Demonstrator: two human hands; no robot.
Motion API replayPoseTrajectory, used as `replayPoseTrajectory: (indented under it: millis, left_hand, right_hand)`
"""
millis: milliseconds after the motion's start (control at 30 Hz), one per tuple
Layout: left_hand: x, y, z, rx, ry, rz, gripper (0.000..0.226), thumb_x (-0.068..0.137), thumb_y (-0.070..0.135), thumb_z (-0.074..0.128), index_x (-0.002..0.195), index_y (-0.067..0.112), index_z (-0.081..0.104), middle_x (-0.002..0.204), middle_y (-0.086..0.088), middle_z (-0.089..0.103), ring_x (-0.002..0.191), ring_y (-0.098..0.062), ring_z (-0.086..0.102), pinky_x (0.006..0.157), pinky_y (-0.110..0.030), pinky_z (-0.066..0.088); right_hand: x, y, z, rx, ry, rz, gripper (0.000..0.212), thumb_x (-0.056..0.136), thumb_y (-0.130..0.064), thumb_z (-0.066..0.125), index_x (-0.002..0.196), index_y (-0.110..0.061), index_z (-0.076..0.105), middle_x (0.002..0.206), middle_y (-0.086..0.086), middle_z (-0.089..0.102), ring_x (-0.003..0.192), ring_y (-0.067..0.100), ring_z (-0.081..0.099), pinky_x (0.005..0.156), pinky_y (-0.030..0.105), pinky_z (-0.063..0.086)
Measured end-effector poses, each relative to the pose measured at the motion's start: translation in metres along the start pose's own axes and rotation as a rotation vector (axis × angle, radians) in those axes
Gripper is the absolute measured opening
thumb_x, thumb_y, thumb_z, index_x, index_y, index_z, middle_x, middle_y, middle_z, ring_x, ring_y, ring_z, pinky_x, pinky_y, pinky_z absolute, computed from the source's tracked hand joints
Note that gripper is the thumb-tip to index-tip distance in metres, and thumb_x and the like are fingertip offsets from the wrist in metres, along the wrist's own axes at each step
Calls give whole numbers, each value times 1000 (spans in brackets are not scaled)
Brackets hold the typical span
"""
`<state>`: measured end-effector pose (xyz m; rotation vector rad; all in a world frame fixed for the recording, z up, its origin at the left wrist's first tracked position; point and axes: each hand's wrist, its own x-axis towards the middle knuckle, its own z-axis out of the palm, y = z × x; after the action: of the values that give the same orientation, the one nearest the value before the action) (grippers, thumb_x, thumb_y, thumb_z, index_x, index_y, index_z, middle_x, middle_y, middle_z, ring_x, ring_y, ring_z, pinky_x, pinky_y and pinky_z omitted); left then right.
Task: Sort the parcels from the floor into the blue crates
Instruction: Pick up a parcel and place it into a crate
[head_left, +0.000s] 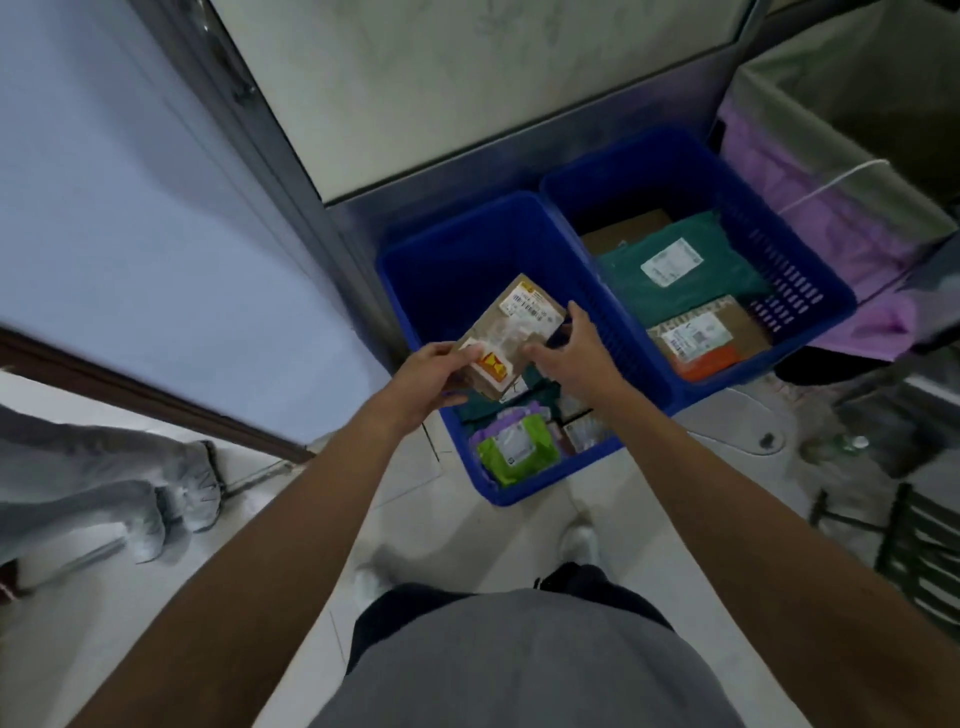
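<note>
- Both hands are on one brown parcel (519, 325). The left hand (434, 374) pinches its near end, thumb on top. The right hand (569, 351) curls round its right edge and far corner.
- The parcel hangs directly over the left crate (410, 291), above its near half. The way in is straight down, and neither hand needs to reach sideways.
- Its long axis runs slantwise, from near-left to far-right, roughly along the crate's own length. I'd judge it can drop in without turning.
- The left hand sits nearer the person; the right is further out, by the crate's inner wall.
- The parcel looks like a flat, paper-wrapped packet with crinkled clear tape across the middle. It has a white barcode label at the far end and a red-and-yellow sticker at the near end.
- Beneath it lies a green packet (517, 452) of shiny, soft-looking plastic, so the landing should be cushioned.
- The right crate (831, 296) stands side by side with the left one. It has slotted plastic walls and holds a teal mailer (675, 283) and a cardboard box (711, 338) with an orange band.
- The floor (519, 525) is pale glossy tile.
</note>
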<state>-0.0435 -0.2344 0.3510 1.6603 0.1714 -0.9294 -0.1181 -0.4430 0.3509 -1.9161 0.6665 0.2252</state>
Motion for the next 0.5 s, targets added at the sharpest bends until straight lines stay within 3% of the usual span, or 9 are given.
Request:
replayPoseTrajectory:
  millis: [67, 100, 167, 233, 400, 500]
  left_hand:
    - [3, 7, 13, -15, 18, -3, 46, 86, 39, 74, 126, 20, 61, 108, -3, 75, 99, -19, 71, 79, -33, 56]
    - [3, 10, 18, -21, 32, -5, 45, 87, 39, 74, 127, 21, 61, 110, -3, 75, 100, -20, 71, 80, -33, 56]
    - [6, 17, 26, -34, 78, -11, 43, 89, 35, 73, 128, 21, 61, 113, -5, 74, 98, -19, 71, 81, -32, 57]
    - [13, 21, 28, -57, 129, -19, 45, 89, 31, 74, 129, 16, 59, 113, -8, 74, 93, -18, 73, 76, -29, 59]
    - [36, 22, 39, -114, 270, -40, 56, 82, 32, 81, 123, 0, 60, 106, -12, 75, 85, -17, 75, 68, -25, 60]
    - [60, 19, 49, -134, 286, -47, 76, 65, 50, 87, 119, 2, 63, 105, -11, 75, 91, -23, 74, 84, -42, 61]
  right_hand:
    - [9, 2, -24, -84, -34, -63, 92, 91, -44, 70, 160, -24, 13, 164, 5, 21, 148, 27, 27, 114, 49, 35]
    - [12, 0, -33, -89, -56, -96, 84, 91, -41, 71, 157, -22, 22, 158, 7, 32, 142, 27, 36, 110, 47, 40]
    - [22, -2, -46, -93, -95, -145, 65, 91, -37, 71, 145, -18, 40, 137, 4, 52, 118, 21, 55, 94, 38, 50]
    - [30, -4, -55, -95, -111, -116, 53, 92, -36, 70, 136, -15, 48, 122, 0, 59, 103, 16, 58, 83, 33, 50]
    - [50, -2, -61, -155, -99, -44, 37, 96, -38, 64, 123, -15, 52, 111, -1, 60, 94, 16, 58, 77, 34, 47]
    - [60, 7, -64, -193, -96, 9, 43, 96, -37, 65, 129, -14, 50, 115, -2, 59, 98, 18, 59, 79, 37, 48]
